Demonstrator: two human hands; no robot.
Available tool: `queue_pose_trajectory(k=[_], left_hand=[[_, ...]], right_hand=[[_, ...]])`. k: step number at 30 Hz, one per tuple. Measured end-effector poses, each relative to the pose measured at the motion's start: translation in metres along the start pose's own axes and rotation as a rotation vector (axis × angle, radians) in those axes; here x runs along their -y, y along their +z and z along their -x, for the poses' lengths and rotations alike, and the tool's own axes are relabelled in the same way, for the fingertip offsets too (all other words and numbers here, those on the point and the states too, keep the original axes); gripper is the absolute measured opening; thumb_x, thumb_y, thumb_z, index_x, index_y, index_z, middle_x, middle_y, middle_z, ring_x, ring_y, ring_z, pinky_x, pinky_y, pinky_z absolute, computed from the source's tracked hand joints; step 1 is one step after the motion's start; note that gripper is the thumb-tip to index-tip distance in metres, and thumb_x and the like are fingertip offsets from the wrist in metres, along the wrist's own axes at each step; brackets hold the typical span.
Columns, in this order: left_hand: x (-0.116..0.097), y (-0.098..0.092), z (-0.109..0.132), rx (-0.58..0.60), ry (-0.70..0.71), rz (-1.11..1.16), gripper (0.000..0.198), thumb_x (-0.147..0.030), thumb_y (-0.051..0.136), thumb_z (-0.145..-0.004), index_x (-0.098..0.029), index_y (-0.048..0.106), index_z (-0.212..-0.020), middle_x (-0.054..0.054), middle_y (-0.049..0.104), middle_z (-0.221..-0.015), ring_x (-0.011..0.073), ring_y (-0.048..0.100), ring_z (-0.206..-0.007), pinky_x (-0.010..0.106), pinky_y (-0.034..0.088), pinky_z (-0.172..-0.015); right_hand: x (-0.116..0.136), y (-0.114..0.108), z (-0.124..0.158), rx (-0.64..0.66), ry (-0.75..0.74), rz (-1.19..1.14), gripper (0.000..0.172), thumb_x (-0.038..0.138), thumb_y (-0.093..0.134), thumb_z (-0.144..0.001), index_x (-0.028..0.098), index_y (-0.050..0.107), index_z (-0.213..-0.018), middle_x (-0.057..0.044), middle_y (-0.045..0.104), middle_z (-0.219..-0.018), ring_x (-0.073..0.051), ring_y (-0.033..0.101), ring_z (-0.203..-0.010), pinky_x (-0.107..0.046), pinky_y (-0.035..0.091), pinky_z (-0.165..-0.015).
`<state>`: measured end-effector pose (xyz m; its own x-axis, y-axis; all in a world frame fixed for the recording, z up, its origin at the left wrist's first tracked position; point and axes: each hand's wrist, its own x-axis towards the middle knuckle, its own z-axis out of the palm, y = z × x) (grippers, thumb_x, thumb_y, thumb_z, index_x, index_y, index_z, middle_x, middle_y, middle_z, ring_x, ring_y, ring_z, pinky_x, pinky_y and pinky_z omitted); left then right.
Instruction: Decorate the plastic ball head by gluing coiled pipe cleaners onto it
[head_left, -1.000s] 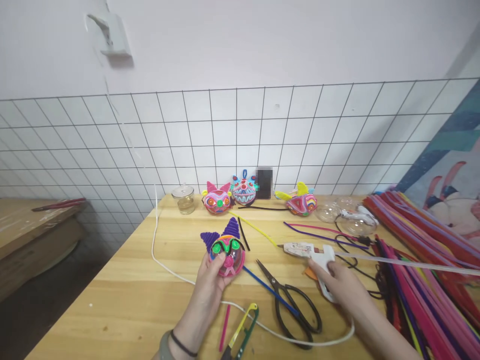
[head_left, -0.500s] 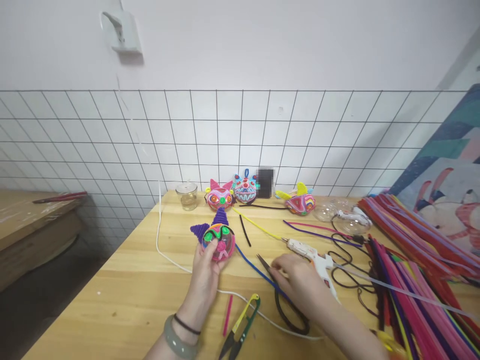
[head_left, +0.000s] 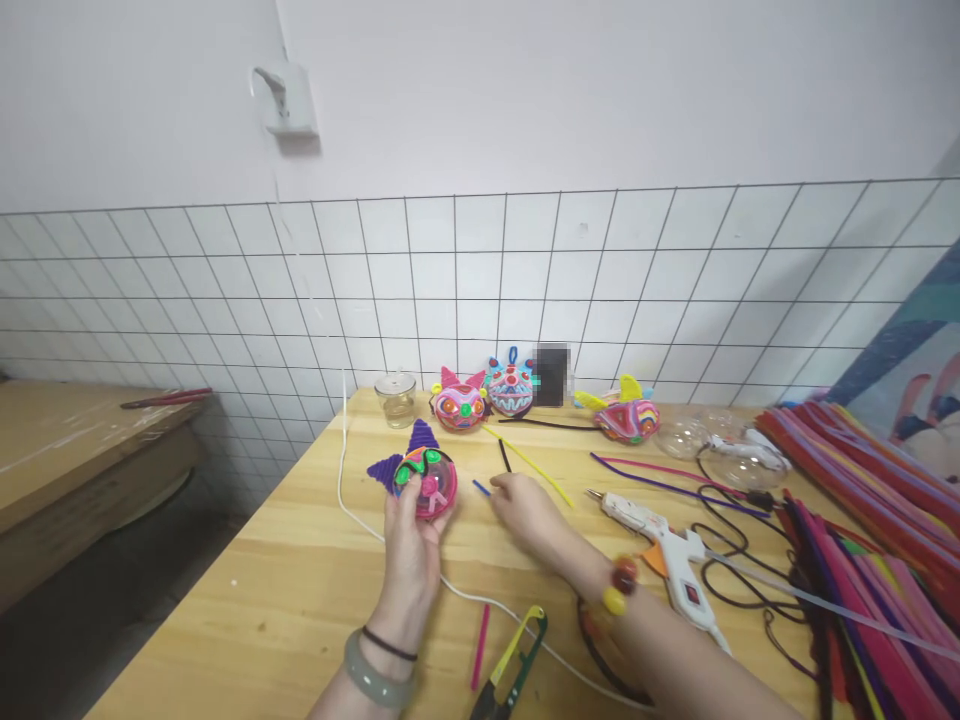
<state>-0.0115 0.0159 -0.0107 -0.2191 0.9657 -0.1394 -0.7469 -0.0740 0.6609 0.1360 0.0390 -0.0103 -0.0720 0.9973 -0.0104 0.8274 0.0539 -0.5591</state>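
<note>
A: In the head view, where is the held piece and how do the hands stand?

B: Make the round ornament the centre of the clock. The left hand cups it from 6 o'clock, thumb across the front, closed just enough to hold it above the surface. The right hand is at 3 o'clock, fingers curled by the end of a blue stem; I can't tell whether they pinch it.

A: What could go wrong from here?

B: The glue gun lies between 3 and 4 o'clock, its metal nozzle pointing back towards 9. If that's hot, a careless swing of the right wrist could mean a burn. The white cord passes behind the left wrist and on towards 5 o'clock, so a snag might drag it. And too firm a thumb could shift any trim not properly set.

A: And the materials?

B: The ornament has a smooth, see-through shell, probably plastic, with fuzzy pink edging and green coiled eyes. Its purple ears, near 10 and 12 o'clock, are ribbed triangles. Out around 3 o'clock lie glossy clear globes and long, straight, fluffy stems.
</note>
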Motion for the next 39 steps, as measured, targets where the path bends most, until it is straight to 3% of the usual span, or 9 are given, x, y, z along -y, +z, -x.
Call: queue_pose_trajectory(k=[3,6,8,10,12,17,23,28,39], left_hand=[[0.002,0.002,0.008,0.025,-0.043,0.015,0.024,-0.028,0.069,-0.075,-0.023,0.057,-0.096,0.002,0.068,-0.097,0.0196,0.066,-0.089,0.040,0.056,-0.075],[0.006,0.006,0.020,0.122,-0.119,-0.044,0.029,-0.029,0.070,-0.074,-0.022,0.056,-0.098,0.003,0.068,-0.096,0.0211,0.067,-0.087,0.041,0.057,-0.072],[0.009,0.009,0.029,0.207,-0.152,-0.093,0.031,-0.028,0.069,-0.076,-0.022,0.054,-0.102,0.004,0.068,-0.098,0.0222,0.067,-0.087,0.043,0.056,-0.073],[0.012,0.011,0.037,0.285,-0.179,-0.133,0.032,-0.026,0.068,-0.077,-0.022,0.053,-0.105,0.006,0.068,-0.101,0.0232,0.066,-0.090,0.043,0.056,-0.075],[0.014,0.012,0.042,0.346,-0.210,-0.161,0.032,-0.024,0.067,-0.078,-0.022,0.053,-0.106,0.007,0.068,-0.102,0.0234,0.066,-0.090,0.041,0.056,-0.075],[0.020,0.011,0.048,0.414,-0.252,-0.190,0.038,-0.023,0.069,-0.075,-0.021,0.054,-0.111,0.009,0.067,-0.103,0.0229,0.066,-0.089,0.033,0.055,-0.071],[0.023,0.011,0.050,0.452,-0.265,-0.216,0.039,-0.028,0.069,-0.076,-0.021,0.056,-0.111,0.009,0.068,-0.100,0.0234,0.066,-0.086,0.032,0.053,-0.068],[0.022,0.011,0.051,0.467,-0.293,-0.211,0.038,-0.034,0.068,-0.077,-0.023,0.058,-0.111,0.009,0.068,-0.105,0.0254,0.066,-0.093,0.030,0.053,-0.067],[0.024,0.012,0.051,0.453,-0.303,-0.215,0.035,-0.034,0.072,-0.074,-0.021,0.060,-0.104,0.008,0.069,-0.103,0.0259,0.064,-0.098,0.039,0.050,-0.087]], right_hand=[[-0.010,-0.024,0.031,-0.002,-0.043,-0.139,0.020,0.014,0.044,-0.091,0.016,0.063,-0.088,-0.005,0.069,-0.087,-0.017,0.065,-0.086,-0.026,0.049,-0.077],[-0.015,-0.037,0.070,-0.012,-0.044,-0.269,0.027,0.032,0.034,-0.094,0.018,0.056,-0.085,0.000,0.062,-0.068,-0.015,0.062,-0.060,-0.023,0.046,-0.053],[-0.015,-0.037,0.090,-0.056,-0.035,-0.519,0.030,0.045,0.040,-0.090,0.020,0.052,-0.078,0.004,0.054,-0.058,-0.013,0.053,-0.050,-0.022,0.040,-0.046],[-0.012,-0.033,0.104,-0.121,-0.040,-0.649,0.033,0.049,0.044,-0.088,0.021,0.052,-0.073,0.006,0.047,-0.053,-0.012,0.047,-0.047,-0.021,0.037,-0.044],[-0.009,-0.029,0.111,-0.214,-0.078,-0.619,0.033,0.047,0.047,-0.088,0.021,0.054,-0.070,0.005,0.045,-0.053,-0.012,0.045,-0.048,-0.022,0.035,-0.046],[-0.004,-0.023,0.115,-0.389,-0.227,-0.336,0.030,0.031,0.048,-0.089,0.021,0.050,-0.060,0.004,0.045,-0.052,-0.012,0.043,-0.048,-0.022,0.033,-0.047],[-0.004,-0.022,0.113,-0.430,-0.417,-0.408,0.020,0.016,0.047,-0.088,0.022,0.052,-0.069,-0.001,0.059,-0.071,-0.014,0.056,-0.066,-0.022,0.043,-0.061],[-0.008,-0.024,0.112,-0.374,-0.383,-0.442,0.019,0.016,0.048,-0.089,0.023,0.052,-0.071,-0.002,0.060,-0.075,-0.015,0.057,-0.070,-0.025,0.045,-0.065],[-0.015,-0.020,0.109,-0.320,-0.346,-0.427,0.020,0.017,0.050,-0.089,0.022,0.049,-0.070,-0.001,0.058,-0.075,-0.014,0.055,-0.070,-0.024,0.041,-0.064]])
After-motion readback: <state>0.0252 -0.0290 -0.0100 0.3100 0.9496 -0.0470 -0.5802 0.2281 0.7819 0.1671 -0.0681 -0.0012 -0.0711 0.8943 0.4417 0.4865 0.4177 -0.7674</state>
